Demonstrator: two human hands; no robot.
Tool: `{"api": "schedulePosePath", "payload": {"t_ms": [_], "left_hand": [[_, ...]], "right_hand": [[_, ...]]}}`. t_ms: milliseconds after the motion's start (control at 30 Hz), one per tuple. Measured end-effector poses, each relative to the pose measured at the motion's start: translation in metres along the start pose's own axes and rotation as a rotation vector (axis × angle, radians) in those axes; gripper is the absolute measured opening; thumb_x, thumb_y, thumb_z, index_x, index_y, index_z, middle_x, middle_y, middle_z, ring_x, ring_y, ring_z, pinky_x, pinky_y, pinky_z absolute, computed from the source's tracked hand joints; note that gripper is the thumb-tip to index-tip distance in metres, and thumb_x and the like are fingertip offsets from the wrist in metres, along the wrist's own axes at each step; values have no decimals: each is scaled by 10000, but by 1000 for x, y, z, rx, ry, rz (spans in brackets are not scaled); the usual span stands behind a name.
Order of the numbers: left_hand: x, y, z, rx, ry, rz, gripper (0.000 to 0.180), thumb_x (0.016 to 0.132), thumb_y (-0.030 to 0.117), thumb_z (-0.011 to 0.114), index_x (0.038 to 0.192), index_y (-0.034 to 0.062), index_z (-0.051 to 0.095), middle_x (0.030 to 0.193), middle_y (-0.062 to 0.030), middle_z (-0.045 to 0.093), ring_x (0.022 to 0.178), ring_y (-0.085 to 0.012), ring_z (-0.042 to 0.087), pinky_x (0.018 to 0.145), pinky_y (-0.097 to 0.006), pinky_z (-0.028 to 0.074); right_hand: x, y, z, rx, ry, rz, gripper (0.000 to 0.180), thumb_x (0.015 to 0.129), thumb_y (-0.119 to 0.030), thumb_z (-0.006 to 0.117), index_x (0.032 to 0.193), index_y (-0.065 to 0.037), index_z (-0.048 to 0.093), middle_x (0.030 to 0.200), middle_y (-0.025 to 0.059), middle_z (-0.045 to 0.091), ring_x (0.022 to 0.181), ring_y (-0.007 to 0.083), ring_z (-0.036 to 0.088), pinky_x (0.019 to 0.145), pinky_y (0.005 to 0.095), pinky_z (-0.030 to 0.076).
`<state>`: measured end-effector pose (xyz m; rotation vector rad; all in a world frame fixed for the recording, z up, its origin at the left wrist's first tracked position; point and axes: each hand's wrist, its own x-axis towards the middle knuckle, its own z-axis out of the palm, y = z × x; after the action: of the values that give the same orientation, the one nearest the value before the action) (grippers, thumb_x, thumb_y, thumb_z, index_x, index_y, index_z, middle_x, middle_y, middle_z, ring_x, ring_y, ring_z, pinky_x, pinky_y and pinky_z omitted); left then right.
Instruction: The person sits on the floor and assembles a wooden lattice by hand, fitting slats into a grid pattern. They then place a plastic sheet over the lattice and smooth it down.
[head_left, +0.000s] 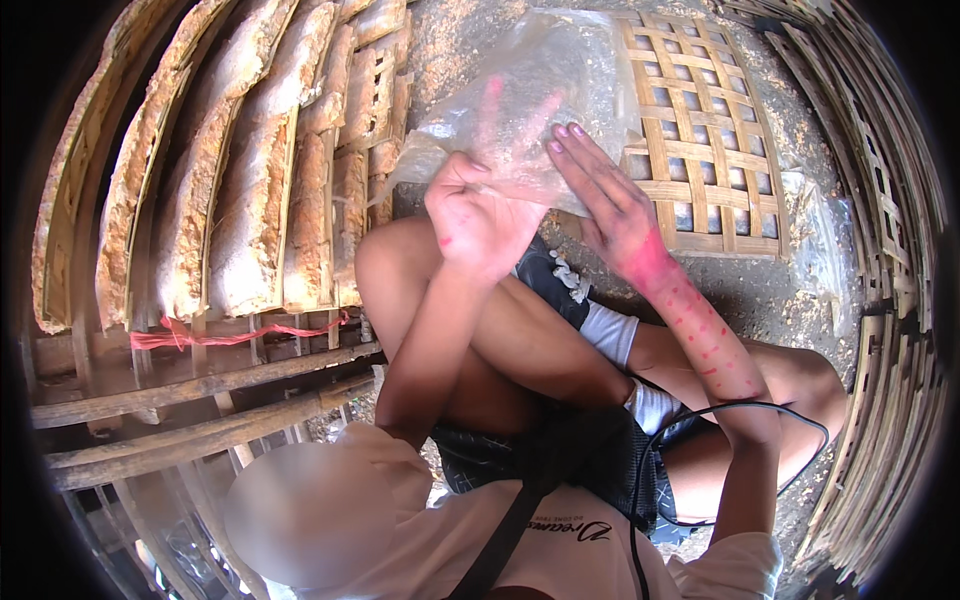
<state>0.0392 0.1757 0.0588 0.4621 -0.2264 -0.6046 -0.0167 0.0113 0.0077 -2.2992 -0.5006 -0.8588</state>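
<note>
My left hand is raised palm up at the near edge of a clear, crumpled plastic sheet. Its fingers are stretched and spread, and they show pinkish through the plastic, which may be a bag. The thumb of that hand lies bent near the sheet's left edge. My right hand is flat with its fingers straight, the tips touching the sheet or just over it on the right side. Red marks cover that wrist and forearm. A woven bamboo panel lies flat just right of the sheet.
Several bamboo trays with a crusty whitish-brown layer lean at the left, above bamboo rails. A pink string is tied there. Bamboo slats stack at the right. More clear plastic lies on the crumb-strewn floor. My crossed legs are below.
</note>
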Motion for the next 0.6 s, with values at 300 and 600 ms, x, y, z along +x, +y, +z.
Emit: {"api": "schedulePosePath", "payload": {"t_ms": [300, 600], "left_hand": [[1, 20, -8, 36, -15, 80, 915, 782, 242, 554, 1645, 162, 261, 1689, -291, 127, 1525, -572, 141, 1254, -677, 102], [-1, 36, -7, 151, 108, 191, 854, 784, 206, 487, 1624, 230, 338, 1661, -231, 292, 1499, -524, 281, 1250, -616, 204]], "right_hand": [[-23, 32, 4, 59, -59, 70, 614, 780, 124, 640, 1362, -70, 642, 1330, 119, 686, 1128, 302, 711, 955, 379, 603], [-11, 20, -3, -63, -47, 195, 513, 824, -148, 819, 1310, -74, 669, 1207, 115, 717, 1107, 317, 705, 975, 402, 584]]}}
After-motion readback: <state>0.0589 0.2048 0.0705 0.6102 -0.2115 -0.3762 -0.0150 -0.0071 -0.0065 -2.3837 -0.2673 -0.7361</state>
